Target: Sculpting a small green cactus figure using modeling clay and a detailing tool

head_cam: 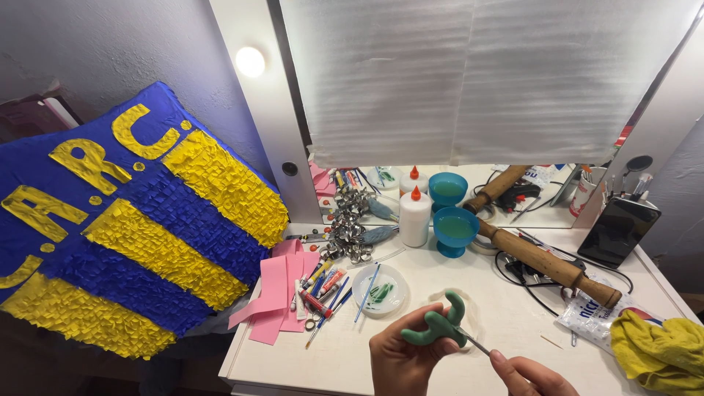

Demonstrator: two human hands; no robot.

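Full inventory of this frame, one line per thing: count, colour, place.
curved green clay piece: 1, green, held in left hand
thin metal tool: 1, silver, in right hand, tip at the clay
white glue bottle: 1, white with orange cap, back of desk
blue footed cup: 1, blue, right of bottle
wooden rolling pin: 1, brown, lying diagonally at right
small white dish: 1, white, desk centre
pink paper strips: several, pink, left desk edge
fringed paper panel: 1, blue and yellow, far left
yellow cloth: 1, yellow, lower right
white desk: 1, white, underneath
left hand: 1, bottom centre
right hand: 1, bottom right
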